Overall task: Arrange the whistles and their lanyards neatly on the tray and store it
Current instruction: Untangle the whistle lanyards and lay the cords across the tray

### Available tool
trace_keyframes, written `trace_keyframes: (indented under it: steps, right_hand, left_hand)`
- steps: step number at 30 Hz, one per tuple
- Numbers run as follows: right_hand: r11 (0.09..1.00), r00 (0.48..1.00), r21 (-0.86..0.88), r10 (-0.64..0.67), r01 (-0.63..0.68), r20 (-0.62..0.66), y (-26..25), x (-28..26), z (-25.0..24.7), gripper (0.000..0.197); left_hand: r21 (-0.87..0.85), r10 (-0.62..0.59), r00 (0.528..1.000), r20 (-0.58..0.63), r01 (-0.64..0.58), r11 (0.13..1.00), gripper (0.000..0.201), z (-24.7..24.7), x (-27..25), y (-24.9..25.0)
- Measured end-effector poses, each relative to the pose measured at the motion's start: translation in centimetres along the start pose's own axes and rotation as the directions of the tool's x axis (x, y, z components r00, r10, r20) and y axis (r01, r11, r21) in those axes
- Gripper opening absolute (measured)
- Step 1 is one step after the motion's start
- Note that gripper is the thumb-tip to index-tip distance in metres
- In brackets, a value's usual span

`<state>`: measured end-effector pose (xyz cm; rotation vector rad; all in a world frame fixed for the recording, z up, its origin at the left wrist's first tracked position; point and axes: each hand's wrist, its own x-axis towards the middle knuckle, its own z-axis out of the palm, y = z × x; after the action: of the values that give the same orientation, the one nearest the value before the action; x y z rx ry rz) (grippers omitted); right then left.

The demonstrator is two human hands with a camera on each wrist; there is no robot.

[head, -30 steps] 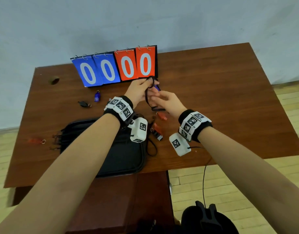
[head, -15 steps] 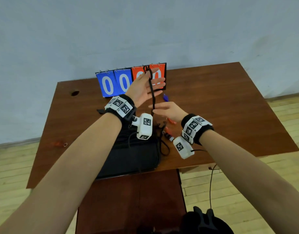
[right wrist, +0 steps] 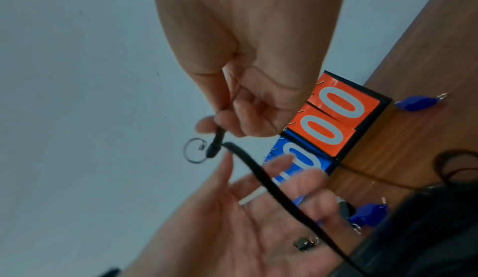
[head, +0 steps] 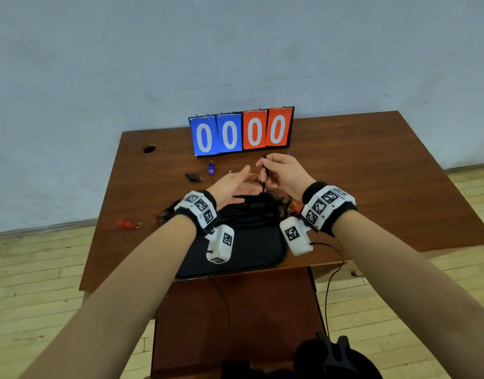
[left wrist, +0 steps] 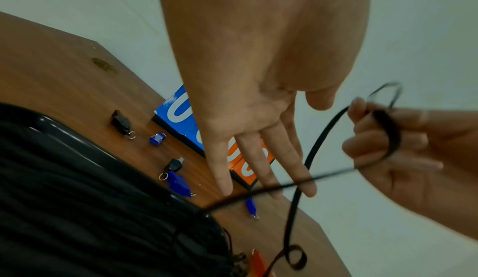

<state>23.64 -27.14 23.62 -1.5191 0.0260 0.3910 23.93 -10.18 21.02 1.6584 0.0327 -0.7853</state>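
Brown wood of the table (head: pixel 358 187) is being taken up by scattered whistles, a tray and a scoreboard. Farthest left, a red whistle (head: pixel 126 223) is being left lying near the table's edge, well apart from the rest. Further in, a black whistle (head: pixel 193 177) and a small blue whistle (head: pixel 211 168) are being left side by side in front of the blue half of the scoreboard (head: pixel 242 131), which is being kept upright at the far edge and is showing four zeros. Nearer the person, the black tray (head: pixel 251 250) is being filled with a heap of black lanyards (head: pixel 258 205) at its far end.

Above that heap, the left hand (head: pixel 234 184) is being held flat, palm up, fingers (left wrist: pixel 261 158) straight and spread, with nothing being gripped. Across it, one black lanyard (right wrist: pixel 279 193) is being drawn upward from the tray. Its upper end is being pinched between thumb and fingertips of the right hand (head: pixel 283 170), which is being held raised just beside the left; a metal ring (right wrist: pixel 195 150) is being dangled from that pinched end in the right wrist view. To the right of the tray, an orange whistle (head: pixel 296 207) is being partly hidden by the right wrist.
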Motion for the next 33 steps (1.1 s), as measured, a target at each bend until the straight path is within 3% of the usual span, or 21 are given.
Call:
trace_keyframes:
  steps: [6,10,12,16,20,24,26,28,29,31,33]
  right_hand:
    - [0.997,0.999,-0.074,0.018,-0.016,0.034,-1.3,-1.0,1.2,0.025]
    - [0.994,0.999,-0.102,0.028,-0.031,-0.037,-1.2,-1.5,1.5,0.023]
    - [0.992,0.997,-0.121,0.025,-0.034,-0.074,-0.8,-1.6,1.5,0.022]
    - [0.994,0.99,-0.09,0.054,-0.066,-0.129,0.2,-2.0,1.9,0.018]
    - [0.996,0.985,0.006,0.087,-0.087,-0.149,1.3,-2.3,2.6,0.015]
    - [0.991,0.986,0.076,0.114,-0.106,-0.122,2.2,-2.2,3.2,0.014]
    - [0.986,0.965,-0.03,0.156,-0.166,-0.213,2.9,-1.6,3.2,0.019]
    - [0.905,0.922,-0.334,0.135,-0.265,-0.364,3.5,-1.1,2.9,0.04]
    - [0.847,0.924,-0.465,0.077,-0.258,-0.374,3.6,-1.1,2.8,0.05]
    - [0.816,0.975,-0.571,-0.046,-0.09,-0.219,3.5,-1.5,3.5,0.053]
    - [0.872,0.997,-0.489,-0.047,0.015,-0.055,3.7,-1.6,4.7,0.039]
  left_hand:
    - [0.099,0.078,0.993,-0.085,-0.069,0.993,0.027,-0.5,-1.0,-1.6]
    - [-0.174,0.074,0.997,0.013,-0.07,0.982,0.044,-0.2,-1.6,-1.9]
    - [-0.196,0.104,0.995,0.003,-0.102,0.975,0.05,0.1,-1.8,-2.0]
    - [-0.045,0.202,0.974,-0.099,-0.207,0.977,0.033,0.8,-2.4,-2.5]
    - [0.079,0.352,0.916,-0.19,-0.343,0.936,0.019,0.9,-2.9,-4.0]
    - [0.2,0.376,0.885,-0.274,-0.33,0.922,0.013,0.4,-2.8,-5.5]
    - [0.32,0.411,0.854,-0.321,-0.311,0.895,0.015,0.0,-2.8,-5.8]
    - [0.365,0.425,0.835,-0.349,-0.297,0.883,0.016,-0.4,-2.9,-5.5]
    - [0.355,0.422,0.838,-0.345,-0.3,0.885,0.017,-0.7,-3.1,-5.2]
    - [0.303,0.401,0.859,-0.318,-0.309,0.901,0.017,-1.0,-3.3,-4.7]
    - [0.262,0.401,0.862,-0.312,-0.327,0.908,0.016,-1.2,-3.5,-4.4]
